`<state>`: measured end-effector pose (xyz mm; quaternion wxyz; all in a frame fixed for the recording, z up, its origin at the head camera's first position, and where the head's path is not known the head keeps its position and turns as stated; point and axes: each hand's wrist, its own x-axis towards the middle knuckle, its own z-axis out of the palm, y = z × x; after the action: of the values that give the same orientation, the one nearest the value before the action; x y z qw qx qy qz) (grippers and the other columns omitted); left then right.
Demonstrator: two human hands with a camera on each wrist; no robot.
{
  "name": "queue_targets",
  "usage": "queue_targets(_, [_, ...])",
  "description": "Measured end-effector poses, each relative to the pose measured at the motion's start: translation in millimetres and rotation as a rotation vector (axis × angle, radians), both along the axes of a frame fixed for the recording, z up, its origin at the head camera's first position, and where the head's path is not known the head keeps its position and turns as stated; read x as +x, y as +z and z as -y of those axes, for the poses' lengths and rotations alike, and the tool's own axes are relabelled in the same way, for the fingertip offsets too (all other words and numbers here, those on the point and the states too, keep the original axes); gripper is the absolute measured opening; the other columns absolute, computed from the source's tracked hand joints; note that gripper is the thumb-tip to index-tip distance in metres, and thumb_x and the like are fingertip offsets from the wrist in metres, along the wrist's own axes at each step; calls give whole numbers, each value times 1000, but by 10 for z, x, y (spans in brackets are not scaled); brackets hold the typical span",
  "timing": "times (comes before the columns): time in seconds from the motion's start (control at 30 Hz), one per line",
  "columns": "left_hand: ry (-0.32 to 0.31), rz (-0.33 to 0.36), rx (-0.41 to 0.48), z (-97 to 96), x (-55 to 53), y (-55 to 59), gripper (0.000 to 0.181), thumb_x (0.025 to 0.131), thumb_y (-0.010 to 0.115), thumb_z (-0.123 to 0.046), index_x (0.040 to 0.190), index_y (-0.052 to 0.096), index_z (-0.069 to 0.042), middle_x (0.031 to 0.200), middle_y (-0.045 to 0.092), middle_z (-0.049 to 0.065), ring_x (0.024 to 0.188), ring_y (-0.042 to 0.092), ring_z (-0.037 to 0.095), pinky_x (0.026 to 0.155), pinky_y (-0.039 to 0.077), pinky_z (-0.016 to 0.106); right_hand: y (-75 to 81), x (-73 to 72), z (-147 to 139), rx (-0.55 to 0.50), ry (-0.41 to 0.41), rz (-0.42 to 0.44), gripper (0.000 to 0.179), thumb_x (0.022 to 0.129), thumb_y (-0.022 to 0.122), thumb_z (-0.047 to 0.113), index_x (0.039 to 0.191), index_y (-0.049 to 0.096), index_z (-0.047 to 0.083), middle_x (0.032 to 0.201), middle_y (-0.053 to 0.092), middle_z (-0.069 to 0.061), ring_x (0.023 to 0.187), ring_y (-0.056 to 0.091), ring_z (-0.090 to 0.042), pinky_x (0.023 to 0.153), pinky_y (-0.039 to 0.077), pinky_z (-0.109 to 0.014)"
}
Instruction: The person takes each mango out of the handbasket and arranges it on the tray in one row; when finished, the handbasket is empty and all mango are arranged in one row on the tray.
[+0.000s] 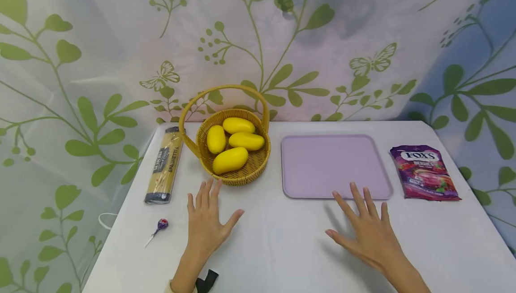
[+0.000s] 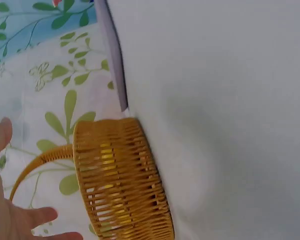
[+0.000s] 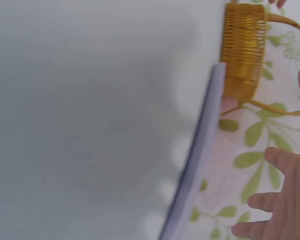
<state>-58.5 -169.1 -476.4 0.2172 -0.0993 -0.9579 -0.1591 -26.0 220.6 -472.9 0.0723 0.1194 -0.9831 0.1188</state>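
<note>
My left hand (image 1: 206, 221) hovers with spread fingers in front of a wicker basket (image 1: 235, 178), its fingertips near the basket's front rim in the head view. Inside the basket lie several yellow mangoes (image 1: 230, 160), and its tall handle arches over them. My right hand (image 1: 368, 232), fingers also spread and holding nothing, is over the table by the near edge of a flat lilac tray (image 1: 334, 165). The left wrist view shows the basket's woven side (image 2: 120, 175) beyond the fingers. In the right wrist view the tray's edge (image 3: 202, 135) runs up toward the basket.
A spaghetti packet (image 1: 165, 165) lies left of the basket, with a wrapped lollipop (image 1: 162, 224) nearer the front. Right of the tray is a purple Fox's candy bag (image 1: 425, 173). A leaf-patterned curtain (image 1: 302, 60) hangs behind the white table (image 1: 278, 248).
</note>
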Motion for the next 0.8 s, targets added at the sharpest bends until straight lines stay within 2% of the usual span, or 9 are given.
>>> queue_targets(0.1, [19, -10, 139, 61, -137, 41, 93, 83, 65, -62, 151, 33, -7, 152, 38, 21, 137, 38, 42, 106, 26, 73, 112, -148, 121, -31, 42, -25, 91, 79, 65, 69, 155, 26, 35, 165, 12, -11, 148, 16, -44, 106, 19, -78])
queue_targets(0.2, [47, 11, 274, 100, -277, 52, 94, 84, 71, -52, 154, 26, -8, 156, 29, 20, 138, 36, 42, 105, 29, 70, 237, -309, 261, -49, 88, -49, 89, 81, 66, 65, 155, 26, 34, 164, 16, -14, 145, 24, -46, 107, 25, -74])
queue_targets(0.37, [93, 91, 464, 108, -443, -59, 92, 86, 71, -46, 155, 22, -10, 161, 16, 19, 140, 31, 47, 103, 32, 71, 375, -554, 494, -104, 179, -90, 84, 86, 67, 54, 155, 26, 32, 163, 18, -16, 142, 30, -46, 101, 38, -69])
queue_targets(0.57, [93, 165, 559, 89, -583, -280, 94, 87, 71, -45, 156, 18, -10, 160, 10, 25, 145, 20, 47, 108, 32, 67, 451, -812, 731, -178, 283, -82, 78, 89, 67, 48, 155, 28, 30, 161, 22, -16, 138, 39, -44, 94, 47, -64])
queue_targets(0.67, [65, 162, 596, 83, -631, -340, 94, 87, 71, -44, 156, 16, -9, 159, 12, 24, 146, 20, 44, 111, 32, 64, 492, -906, 831, -197, 313, -59, 75, 90, 66, 48, 154, 31, 29, 161, 23, -15, 136, 42, -42, 91, 50, -62])
queue_targets(0.8, [20, 144, 645, 75, -675, -381, 95, 87, 72, -40, 156, 15, -9, 160, 15, 17, 147, 24, 35, 112, 35, 57, 547, -1028, 966, -219, 347, -46, 71, 91, 66, 47, 152, 36, 27, 160, 26, -15, 137, 42, -41, 87, 53, -60])
